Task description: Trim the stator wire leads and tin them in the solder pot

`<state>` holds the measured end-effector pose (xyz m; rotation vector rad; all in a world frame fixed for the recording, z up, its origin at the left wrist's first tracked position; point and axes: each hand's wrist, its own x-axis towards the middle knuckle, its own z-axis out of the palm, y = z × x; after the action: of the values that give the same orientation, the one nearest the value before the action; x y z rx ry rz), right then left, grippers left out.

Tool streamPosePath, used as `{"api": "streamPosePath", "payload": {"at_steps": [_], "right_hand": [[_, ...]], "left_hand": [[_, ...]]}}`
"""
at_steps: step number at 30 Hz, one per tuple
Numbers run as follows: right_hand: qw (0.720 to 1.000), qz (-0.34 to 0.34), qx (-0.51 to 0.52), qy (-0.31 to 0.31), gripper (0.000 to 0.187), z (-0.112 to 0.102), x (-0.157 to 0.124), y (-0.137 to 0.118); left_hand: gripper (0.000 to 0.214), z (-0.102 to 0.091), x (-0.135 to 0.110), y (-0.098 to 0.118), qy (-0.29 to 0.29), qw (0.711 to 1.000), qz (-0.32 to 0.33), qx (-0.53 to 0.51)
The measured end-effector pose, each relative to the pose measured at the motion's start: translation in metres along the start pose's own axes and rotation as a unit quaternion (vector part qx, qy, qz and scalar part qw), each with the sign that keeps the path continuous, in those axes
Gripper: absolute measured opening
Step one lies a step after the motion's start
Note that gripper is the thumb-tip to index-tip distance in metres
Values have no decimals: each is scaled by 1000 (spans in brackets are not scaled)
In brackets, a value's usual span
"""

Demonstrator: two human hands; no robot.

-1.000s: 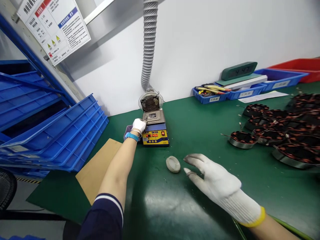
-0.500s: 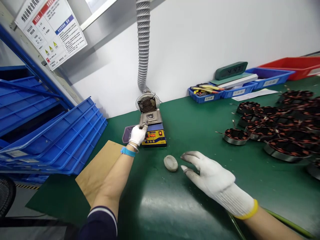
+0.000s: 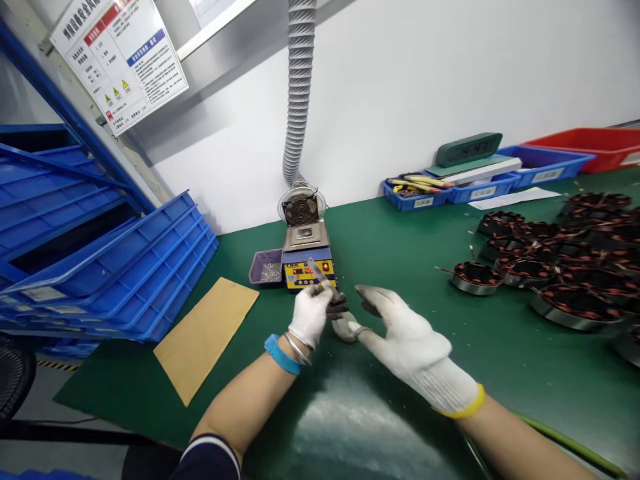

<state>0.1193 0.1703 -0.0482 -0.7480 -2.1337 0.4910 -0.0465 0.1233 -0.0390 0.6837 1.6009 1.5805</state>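
Note:
My left hand (image 3: 311, 313), in a white glove with darkened fingertips, is closed on a thin flat metal strip (image 3: 316, 270). The strip points up and away, in front of a blue-and-yellow solder pot (image 3: 306, 241) with a lit red display. My right hand (image 3: 407, 347), gloved too, is open with thumb and fingers apart, and nothing shows between them. A small pale oval dish (image 3: 344, 329) lies on the green table between my hands. My right thumb reaches its edge; whether they touch I cannot tell. My left fingers cover part of it.
A purple tray (image 3: 267, 268) of small parts stands left of the pot, below a grey duct (image 3: 300, 100). Brown cardboard (image 3: 207, 340) and stacked blue crates (image 3: 165, 267) are at left. Several copper-wound stators (image 3: 475, 277) fill the right; a tool bin (image 3: 417, 200) stands behind.
My left hand has drawn back from the top of the solder pot toward the dish, bringing the metal strip along. My right hand has shifted slightly left, closer to the dish, and stays open.

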Motion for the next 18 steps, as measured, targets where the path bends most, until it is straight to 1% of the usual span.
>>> {"api": "streamPosePath", "payload": {"at_steps": [1,3,6,7,9,11,13,14,15,16,17,18], "right_hand": [[1000,-6,-19,-7,50,3,7,-5],[997,-25,-70,-25,45,11,19,-14],[990,-53,-118,-58,39,23,31,-21],[991,-52,-107,-66,38,26,33,-20],[996,-30,-52,-72,35,27,37,-16],[998,4,0,-66,36,24,48,-6],[998,39,7,-54,42,18,69,8],[997,62,-2,-46,44,15,83,15],[995,88,-11,-41,45,11,99,23],[992,115,-19,-43,44,9,116,30],[989,138,-23,-52,43,8,133,36],[985,158,-25,-61,42,8,149,42]], "left_hand": [[33,5,-7,-3,-1,1000,10,-20],[31,13,-15,-6,1,998,34,-54],[34,14,-18,0,-4,994,57,-97],[36,12,-19,3,-11,992,59,-108],[44,5,-24,6,-37,990,51,-126],[53,-3,-35,3,-58,987,46,-140],[60,-6,-51,-11,-63,986,68,-139],[59,-5,-60,-22,-77,986,86,-117],[55,-3,-69,-35,-104,986,99,-83],[52,0,-76,-49,-138,984,102,-47],[54,3,-82,-62,-198,976,94,0],[57,7,-86,-74,-257,960,87,63]]}}
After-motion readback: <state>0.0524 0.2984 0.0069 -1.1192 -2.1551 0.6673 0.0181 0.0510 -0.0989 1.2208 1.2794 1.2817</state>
